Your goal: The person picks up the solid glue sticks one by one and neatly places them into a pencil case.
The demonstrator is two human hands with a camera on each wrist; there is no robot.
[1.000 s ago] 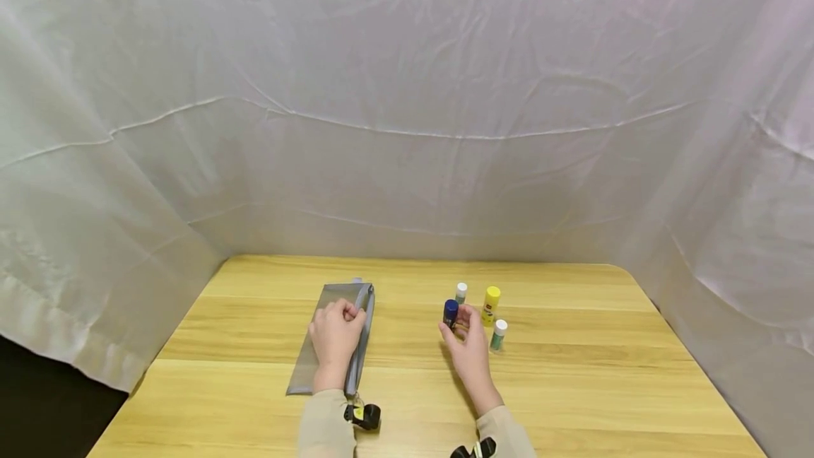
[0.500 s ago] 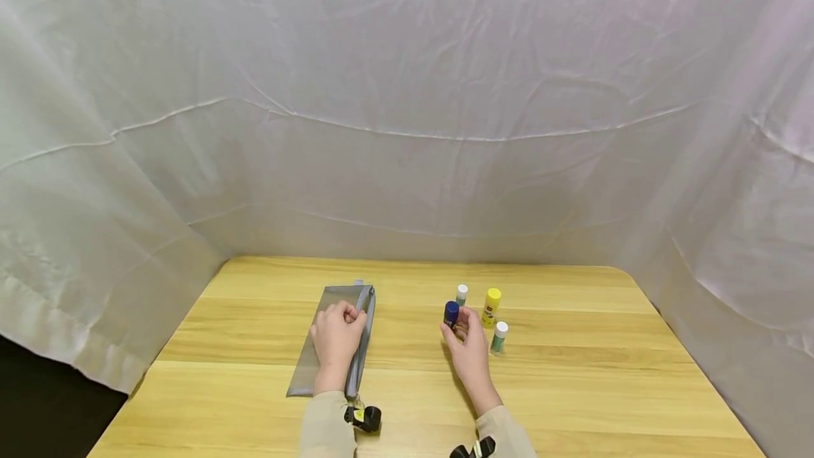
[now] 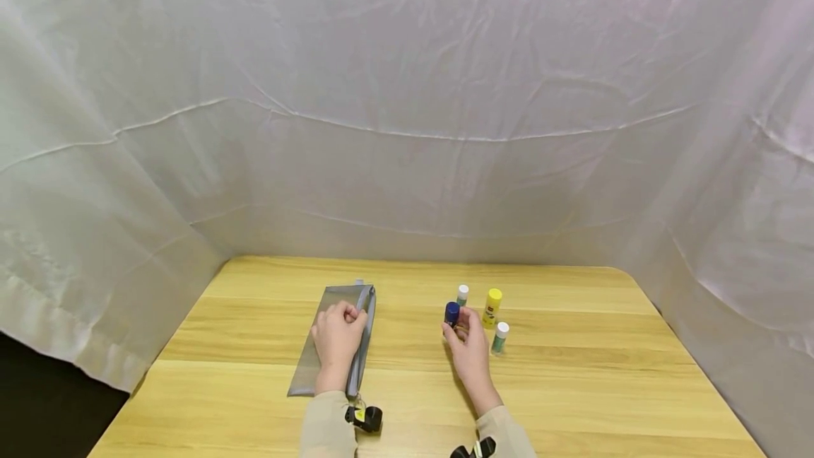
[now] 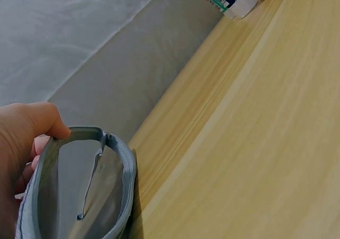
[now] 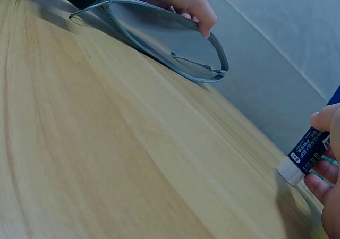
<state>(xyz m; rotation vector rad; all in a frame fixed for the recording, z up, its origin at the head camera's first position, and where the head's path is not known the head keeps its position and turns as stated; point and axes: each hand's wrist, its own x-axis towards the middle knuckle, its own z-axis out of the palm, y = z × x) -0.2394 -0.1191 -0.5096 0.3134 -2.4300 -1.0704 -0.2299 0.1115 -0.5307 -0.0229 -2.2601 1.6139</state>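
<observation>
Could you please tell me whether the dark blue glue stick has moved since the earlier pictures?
No; in the head view, the dark blue glue stick in the right hand shows no shift against the standing yellow glue stick.

The head camera looks forward and down from above, the farthest off, taking in the wooden tabletop and pale curtain. Both wrist cameras sit low and close, tilted, sharing the grey pouch and navy glue stick.
</observation>
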